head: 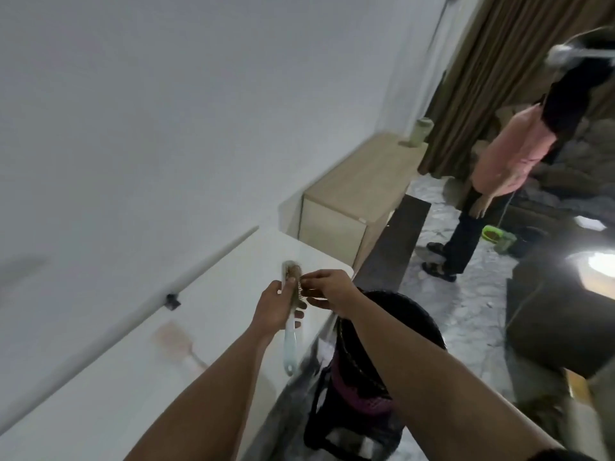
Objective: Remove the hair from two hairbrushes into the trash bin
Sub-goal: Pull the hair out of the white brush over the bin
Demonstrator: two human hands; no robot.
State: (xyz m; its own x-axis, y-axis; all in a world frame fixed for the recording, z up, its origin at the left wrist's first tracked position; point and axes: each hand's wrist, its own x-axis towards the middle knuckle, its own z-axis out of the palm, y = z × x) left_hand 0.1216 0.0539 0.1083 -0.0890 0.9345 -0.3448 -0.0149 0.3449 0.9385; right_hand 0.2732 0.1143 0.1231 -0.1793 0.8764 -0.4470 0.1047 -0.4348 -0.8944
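Currently: left hand (276, 307) grips brush (293, 294), right hand (327, 287) pinches hair (294, 270) over worktop (166, 377); risk—tuft drops short of bin (392, 327).

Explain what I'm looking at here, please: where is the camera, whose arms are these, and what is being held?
The single picture comes from a wide-angle camera worn on a person's head, looking down at their own bare arms; there is no machine. The left hand grips a pale blue plastic hairbrush full of brownish hair. The right hand pinches at the hair on its bristles. A second, pinkish flat paddle brush lies blurred on the white table. Beside the table stands a dark mesh trash bin. Another person stands in the background.
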